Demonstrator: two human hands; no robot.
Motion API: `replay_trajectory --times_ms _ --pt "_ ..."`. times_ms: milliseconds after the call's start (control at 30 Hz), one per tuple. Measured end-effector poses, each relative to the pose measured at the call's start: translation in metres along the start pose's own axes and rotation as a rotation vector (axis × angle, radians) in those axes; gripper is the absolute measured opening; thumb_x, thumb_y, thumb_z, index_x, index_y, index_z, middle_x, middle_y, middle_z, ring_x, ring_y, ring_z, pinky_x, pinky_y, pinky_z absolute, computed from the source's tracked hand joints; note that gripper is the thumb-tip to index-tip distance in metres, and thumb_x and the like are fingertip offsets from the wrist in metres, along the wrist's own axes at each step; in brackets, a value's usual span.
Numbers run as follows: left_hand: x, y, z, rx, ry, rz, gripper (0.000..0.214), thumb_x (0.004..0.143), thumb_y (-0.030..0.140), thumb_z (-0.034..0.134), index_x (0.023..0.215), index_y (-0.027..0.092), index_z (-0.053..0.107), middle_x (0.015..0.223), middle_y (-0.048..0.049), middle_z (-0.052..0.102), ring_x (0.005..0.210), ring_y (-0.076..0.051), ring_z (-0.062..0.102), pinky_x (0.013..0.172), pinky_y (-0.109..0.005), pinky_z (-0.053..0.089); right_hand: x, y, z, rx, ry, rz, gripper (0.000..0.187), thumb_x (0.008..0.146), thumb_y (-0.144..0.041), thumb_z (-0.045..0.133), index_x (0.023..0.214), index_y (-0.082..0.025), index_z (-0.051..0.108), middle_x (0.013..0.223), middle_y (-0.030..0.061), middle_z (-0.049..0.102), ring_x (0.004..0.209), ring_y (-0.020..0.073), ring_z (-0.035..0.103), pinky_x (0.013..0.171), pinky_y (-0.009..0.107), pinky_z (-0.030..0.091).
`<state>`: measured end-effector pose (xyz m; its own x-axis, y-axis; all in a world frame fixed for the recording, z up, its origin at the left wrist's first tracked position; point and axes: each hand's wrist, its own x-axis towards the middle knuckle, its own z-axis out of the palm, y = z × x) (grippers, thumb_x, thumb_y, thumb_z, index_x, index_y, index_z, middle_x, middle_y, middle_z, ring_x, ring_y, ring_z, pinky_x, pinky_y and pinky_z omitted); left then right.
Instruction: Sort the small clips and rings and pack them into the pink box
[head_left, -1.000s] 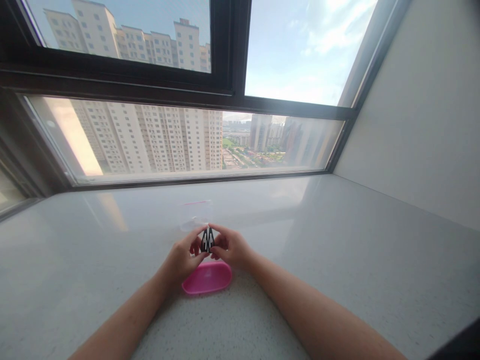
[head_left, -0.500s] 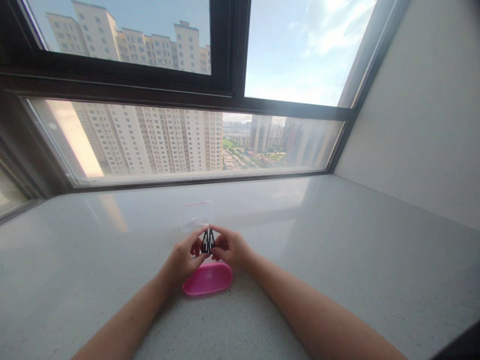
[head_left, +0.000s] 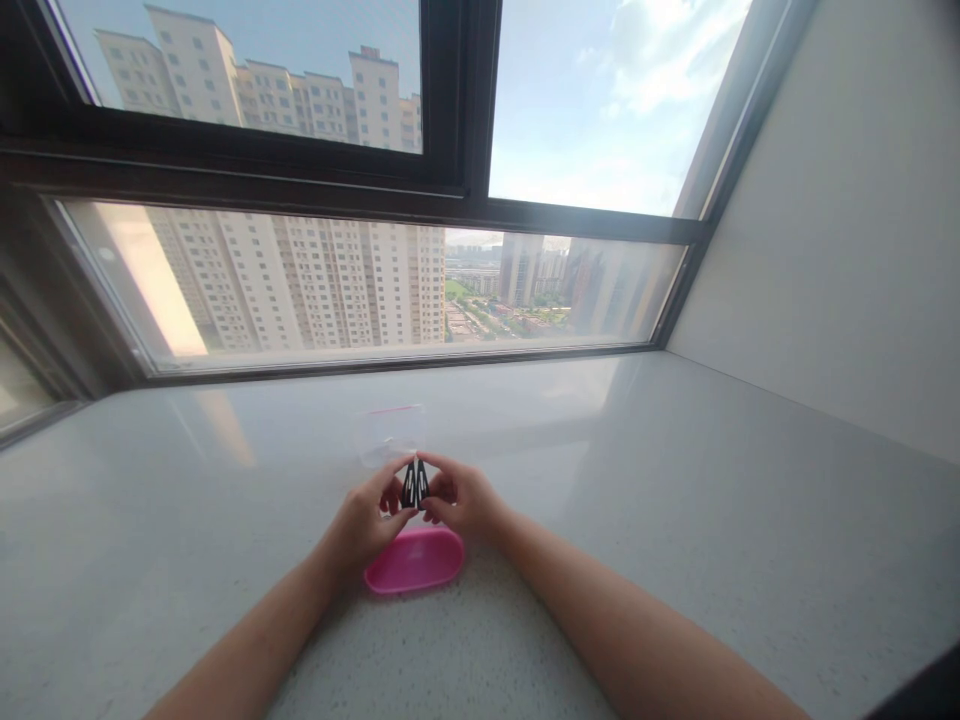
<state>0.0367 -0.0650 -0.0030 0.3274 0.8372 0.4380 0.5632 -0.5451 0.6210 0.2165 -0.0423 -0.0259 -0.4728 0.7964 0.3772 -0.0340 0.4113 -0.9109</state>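
Two black snap hair clips stand upright side by side, their narrow tips at the top. My left hand [head_left: 373, 508] pinches the left hair clip [head_left: 409, 485] between thumb and forefinger. The right hair clip [head_left: 423, 484] is pinched the same way by my right hand [head_left: 459, 494]. Both hands are close together, their fingertips almost meeting above the clips. Just below them lies a pink oval tray [head_left: 415, 562], its upper left rim partly hidden by my left hand. Behind the hands rests a clear plastic bag [head_left: 395, 428] with a pink line along its top.
A pale speckled sill [head_left: 675, 520] spreads under everything. Dark window frames [head_left: 420, 365] border its far side, with tall buildings outside. On the right rises a white wall [head_left: 847, 240].
Hardly anything differs. Both hands keep their pinch on the hair clips, and the view has shifted very slightly.
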Motion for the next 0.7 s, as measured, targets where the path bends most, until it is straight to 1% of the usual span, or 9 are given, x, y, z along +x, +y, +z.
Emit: replay_trajectory --times_ms 267,500,700 --pt "0.0010 0.0010 -0.0014 -0.015 0.046 -0.009 0.056 0.072 0.017 0.056 0.126 0.019 0.041 0.066 0.0049 0.051 0.059 -0.012 0.050 0.060 -0.024 0.042 0.0004 -0.0008 -0.0038 -0.087 0.060 -0.021 0.064 0.071 -0.010 0.055 0.132 -0.021 0.037 0.068 -0.0041 0.051 0.055 0.0099 0.057 0.053 0.025 0.050" --pt "0.0008 -0.0014 -0.0013 -0.024 0.031 -0.022 0.054 0.074 0.018 0.055 0.125 0.020 0.040 0.067 0.0042 0.054 0.061 -0.012 0.051 0.062 -0.025 0.043 0.0011 -0.0028 -0.0044 -0.147 0.057 -0.016 0.065 0.071 -0.009 0.056 0.132 -0.021 0.036 0.067 -0.0040 0.053 0.055 0.0097 0.057 0.054 0.023 0.048" --pt "0.0018 -0.0047 -0.0015 -0.117 0.001 -0.050 0.055 0.073 0.015 0.054 0.126 0.020 0.039 0.070 0.0029 0.060 0.063 -0.013 0.057 0.065 -0.027 0.046 0.0017 -0.0007 -0.0038 -0.122 0.063 -0.024 0.069 0.072 -0.008 0.054 0.135 -0.025 0.031 0.067 -0.0055 0.051 0.055 0.0089 0.057 0.053 0.022 0.047"
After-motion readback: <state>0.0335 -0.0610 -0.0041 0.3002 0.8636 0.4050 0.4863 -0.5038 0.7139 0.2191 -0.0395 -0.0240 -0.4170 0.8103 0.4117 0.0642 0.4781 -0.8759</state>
